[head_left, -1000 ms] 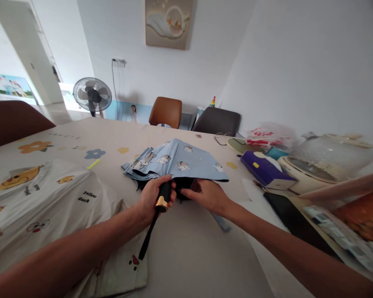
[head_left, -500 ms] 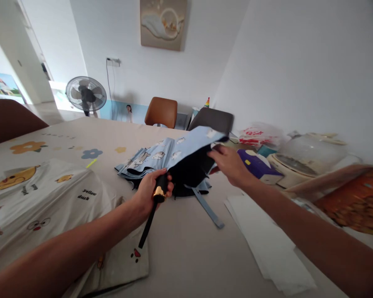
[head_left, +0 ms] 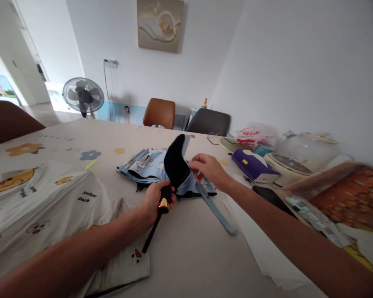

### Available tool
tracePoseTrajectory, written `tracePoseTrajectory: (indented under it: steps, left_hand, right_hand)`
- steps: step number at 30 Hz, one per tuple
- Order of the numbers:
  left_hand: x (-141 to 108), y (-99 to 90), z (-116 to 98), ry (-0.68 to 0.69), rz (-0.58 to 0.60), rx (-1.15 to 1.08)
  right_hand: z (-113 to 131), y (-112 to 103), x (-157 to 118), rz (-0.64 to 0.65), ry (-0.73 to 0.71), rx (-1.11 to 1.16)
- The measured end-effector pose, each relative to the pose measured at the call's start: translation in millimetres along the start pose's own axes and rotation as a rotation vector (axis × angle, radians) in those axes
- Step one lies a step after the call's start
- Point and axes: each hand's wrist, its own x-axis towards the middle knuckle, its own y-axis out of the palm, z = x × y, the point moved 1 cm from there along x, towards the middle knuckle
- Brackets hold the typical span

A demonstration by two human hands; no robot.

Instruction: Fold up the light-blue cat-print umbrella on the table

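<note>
A folding umbrella (head_left: 152, 161) with a light blue, cartoon-print canopy and black underside lies partly gathered on the table. My left hand (head_left: 157, 198) is wrapped round its black handle with a gold ring; a thin black shaft or cord points down toward me from that end. One canopy panel stands up, its black side toward me. My right hand (head_left: 207, 167) is at that panel's right edge, fingers curled and fingertips against the fabric. Below it, the blue tie strap (head_left: 216, 211) trails over the table.
A white duck-print cloth (head_left: 59, 215) covers the near left. White paper sheets (head_left: 261, 252) lie under my right forearm. A purple tissue box (head_left: 255, 165), a lidded appliance (head_left: 290, 165), a plastic bag (head_left: 256, 134) and an orange-brown package (head_left: 351, 198) crowd the right side. Glasses (head_left: 216, 138) rest farther back.
My right hand has moved left and slightly down, and the canopy panel has swung left, standing up with its black side showing. My left hand still grips the handle, slightly lower.
</note>
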Motion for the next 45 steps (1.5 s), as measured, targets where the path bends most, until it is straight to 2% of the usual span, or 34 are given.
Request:
tracePoseTrajectory:
  steps: [2,7,12,17,20,26,29,32,36,40,43,45]
  left_hand:
    - [2,-1.7,1,0.005,-0.002,0.001]
    - [0,-1.4,-2,0.015,-0.003,-0.001]
    - [4,-4.9,-1,0.000,0.005,0.006]
    - [3,-5.3,0,0.016,0.003,0.008]
    - [0,-3.8,-1,0.008,-0.010,0.026]
    - [1,-4.0,-1,0.007,-0.022,0.029]
    - [1,-4.1,-1,0.011,-0.026,0.035]
    - [0,-3.7,-1,0.001,-0.037,0.039]
    - [1,-4.3,1,-0.021,-0.036,0.038]
    - [1,-4.0,3,-0.009,-0.053,0.056]
    - [0,-3.2,4,-0.017,-0.064,0.055]
    - [1,-3.5,4,-0.021,-0.068,0.055]
  right_hand:
    - [-14,-2,-9,0.020,0.008,-0.254]
    - [-26,9,-36,0.128,-0.198,-0.770]
    - [-34,24,-42,0.100,-0.381,-1.070]
    - [-43,19,-36,0.097,-0.404,-1.068]
    - [-45,18,-34,0.050,-0.426,-1.075]
    - [-56,36,-30,-0.123,-0.633,-1.248]
    - [-59,37,-28,-0.153,-0.730,-1.280]
    - [-54,23,-29,-0.157,-0.785,-1.291]
    - [-51,-9,-41,-0.205,-0.879,-1.355]
    - [-68,-32,-54,-0.009,-0.926,-1.341]
    - [-79,-42,-58,0.091,-0.820,-1.266]
    - [-77,-51,-55,0.030,-0.651,-1.242]
